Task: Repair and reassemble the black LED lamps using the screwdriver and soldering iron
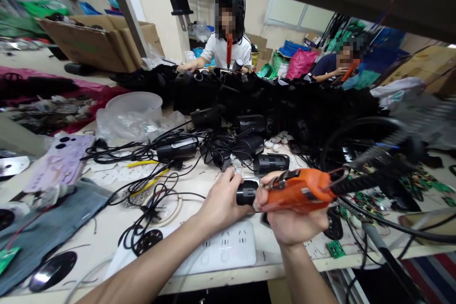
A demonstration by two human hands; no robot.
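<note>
My left hand (223, 197) is closed around a small black cylindrical housing (245, 193) with slots in its side. Gripped in my right hand (295, 228) is an orange electric screwdriver (301, 190), lying nearly level and pointing left towards the housing. Its tip is hidden by my fingers, so I cannot tell whether it touches. Just beyond my hands lies a similar black housing (271, 164). Below them sits a white power strip (237, 244).
Black parts are heaped (249, 90) across the back. Tangled black cables (153, 145), yellow-handled pliers (149, 180) and a purple phone (59, 161) lie left. Green circuit boards (423, 183) lie right. A coiled cord (374, 178) trails from the screwdriver. Two people (210, 50) work opposite.
</note>
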